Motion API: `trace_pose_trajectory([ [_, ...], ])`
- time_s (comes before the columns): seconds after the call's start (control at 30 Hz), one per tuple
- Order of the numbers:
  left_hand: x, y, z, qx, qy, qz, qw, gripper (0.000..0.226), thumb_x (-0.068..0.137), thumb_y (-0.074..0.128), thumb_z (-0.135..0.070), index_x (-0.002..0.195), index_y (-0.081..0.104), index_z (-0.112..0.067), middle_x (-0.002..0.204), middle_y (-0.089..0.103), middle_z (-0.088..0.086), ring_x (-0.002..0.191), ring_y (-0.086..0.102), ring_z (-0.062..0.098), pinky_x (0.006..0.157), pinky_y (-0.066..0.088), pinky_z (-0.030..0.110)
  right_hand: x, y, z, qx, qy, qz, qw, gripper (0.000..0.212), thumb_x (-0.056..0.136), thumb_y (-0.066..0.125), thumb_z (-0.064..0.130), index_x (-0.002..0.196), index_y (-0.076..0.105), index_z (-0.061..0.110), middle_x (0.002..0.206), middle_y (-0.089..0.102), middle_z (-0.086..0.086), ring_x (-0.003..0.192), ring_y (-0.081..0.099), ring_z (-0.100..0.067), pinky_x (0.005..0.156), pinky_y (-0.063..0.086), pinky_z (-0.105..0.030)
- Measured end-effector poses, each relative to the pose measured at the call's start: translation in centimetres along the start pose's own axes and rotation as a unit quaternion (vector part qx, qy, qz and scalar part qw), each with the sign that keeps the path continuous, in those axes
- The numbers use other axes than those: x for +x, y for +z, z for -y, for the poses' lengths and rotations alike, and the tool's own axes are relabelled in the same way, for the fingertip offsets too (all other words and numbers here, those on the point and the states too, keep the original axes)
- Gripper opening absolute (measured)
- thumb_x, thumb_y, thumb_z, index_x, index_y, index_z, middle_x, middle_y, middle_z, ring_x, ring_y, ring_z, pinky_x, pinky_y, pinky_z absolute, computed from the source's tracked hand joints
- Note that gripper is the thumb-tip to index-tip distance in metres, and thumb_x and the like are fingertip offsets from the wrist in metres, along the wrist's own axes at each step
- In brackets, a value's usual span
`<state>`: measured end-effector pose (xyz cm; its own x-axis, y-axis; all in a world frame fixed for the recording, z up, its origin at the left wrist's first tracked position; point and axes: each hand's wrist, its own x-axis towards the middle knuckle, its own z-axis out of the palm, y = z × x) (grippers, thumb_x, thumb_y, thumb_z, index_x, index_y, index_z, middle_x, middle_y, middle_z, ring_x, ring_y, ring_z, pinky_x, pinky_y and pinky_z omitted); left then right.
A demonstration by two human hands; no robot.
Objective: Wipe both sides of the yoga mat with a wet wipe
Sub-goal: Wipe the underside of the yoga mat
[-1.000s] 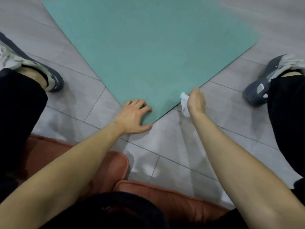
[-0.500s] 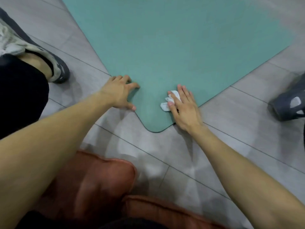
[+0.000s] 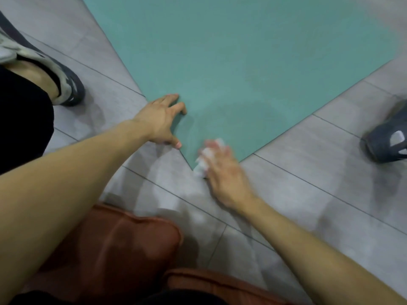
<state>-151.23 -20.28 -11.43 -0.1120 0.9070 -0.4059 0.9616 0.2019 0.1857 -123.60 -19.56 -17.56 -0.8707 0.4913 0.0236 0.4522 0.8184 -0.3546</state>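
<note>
Left hand is spread flat with fingers splayed, pressing down on the left edge of the yoga mat just above its near corner, thumb tip resting right at the mat's edge. Nothing gripped there, it's just pinning the mat. Right hand is smeared with motion blur, so finger detail is rough, but it sits on that same near corner with the wet wipe bunched under the fingers. The wipe is white and crumpled, poking out past the fingertips and on the thumb side. I honestly can't tell if the fingers are curled round it or just pressing it flat.

The mat is a teal sheet, matte and smooth looking, thin, lying flat on the floor with the near corner pointing toward the person. Part of the surface near the corner looks a shade darker, with a faint smeary patch.

The floor is grey plank-style tile with thin dark seams and a soft sheen. Left of the mat there's a shoe in grey and off-white with a dark sole, and right of the mat a dark slate shoe with pale cutout panels. Nearer than the mat's corner, rounded brown leathery cushions with a piped seam.
</note>
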Motion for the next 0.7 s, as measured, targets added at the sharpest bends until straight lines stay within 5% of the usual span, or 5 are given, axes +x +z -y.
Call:
trace_pose_trajectory([
  [0.07, 0.0, 0.0, -0.2, -0.003, -0.004, 0.003, 1.0, 0.11, 0.053, 0.097, -0.062, 0.145, 0.047, -0.027, 0.17, 0.021, 0.014, 0.155, 0.03, 0.033, 0.126, 0.03, 0.04, 0.0, -0.7, -1.8, -0.037, -0.154, 0.043, 0.987, 0.048, 0.109, 0.049, 0.023, 0.156, 0.047, 0.017, 0.168, 0.035, -0.008, 0.159, 0.023, -0.027, 0.13, 0.017, -0.048],
  [0.23, 0.0, -0.2, -0.5, -0.009, -0.012, 0.001, 1.0, 0.109, 0.049, 0.1, -0.059, 0.14, 0.05, -0.027, 0.168, 0.025, 0.013, 0.152, 0.033, 0.034, 0.125, 0.031, 0.041, 2.1, -3.1, -7.6, -0.048, 0.268, -0.091, 0.958, 0.051, 0.113, 0.033, 0.031, 0.16, 0.038, 0.013, 0.17, 0.027, -0.014, 0.16, 0.018, -0.03, 0.129, 0.018, -0.051],
  [0.4, 0.1, -0.5, -0.9, -0.002, -0.014, 0.009, 1.0, 0.108, 0.05, 0.1, -0.058, 0.14, 0.049, -0.027, 0.167, 0.026, 0.013, 0.15, 0.035, 0.035, 0.123, 0.033, 0.04, 0.9, -2.4, -3.8, -0.029, -0.153, 0.047, 0.987, 0.056, 0.109, 0.052, 0.048, 0.156, 0.048, 0.018, 0.17, 0.03, -0.009, 0.16, 0.021, -0.025, 0.131, 0.016, -0.048],
  [0.57, 0.3, -0.4, -0.8, -0.017, -0.022, 0.0, 1.0, 0.108, 0.044, 0.102, -0.056, 0.135, 0.05, -0.031, 0.167, 0.028, 0.009, 0.15, 0.037, 0.034, 0.122, 0.035, 0.042, 4.6, -5.5, -13.6, -0.062, 0.187, -0.082, 0.977, 0.048, 0.11, 0.042, 0.044, 0.154, 0.052, 0.026, 0.172, 0.022, -0.014, 0.16, 0.017, -0.029, 0.129, 0.015, -0.052],
  [0.7, 0.0, -0.7, -0.8, -0.004, -0.013, 0.005, 1.0, 0.107, 0.048, 0.099, -0.06, 0.138, 0.05, -0.031, 0.167, 0.028, 0.009, 0.15, 0.037, 0.032, 0.121, 0.034, 0.04, 4.7, -2.7, -5.6, -0.039, 0.026, -0.024, 0.999, 0.052, 0.111, 0.041, 0.034, 0.16, 0.041, 0.016, 0.171, 0.029, -0.01, 0.161, 0.018, -0.027, 0.13, 0.017, -0.05],
])
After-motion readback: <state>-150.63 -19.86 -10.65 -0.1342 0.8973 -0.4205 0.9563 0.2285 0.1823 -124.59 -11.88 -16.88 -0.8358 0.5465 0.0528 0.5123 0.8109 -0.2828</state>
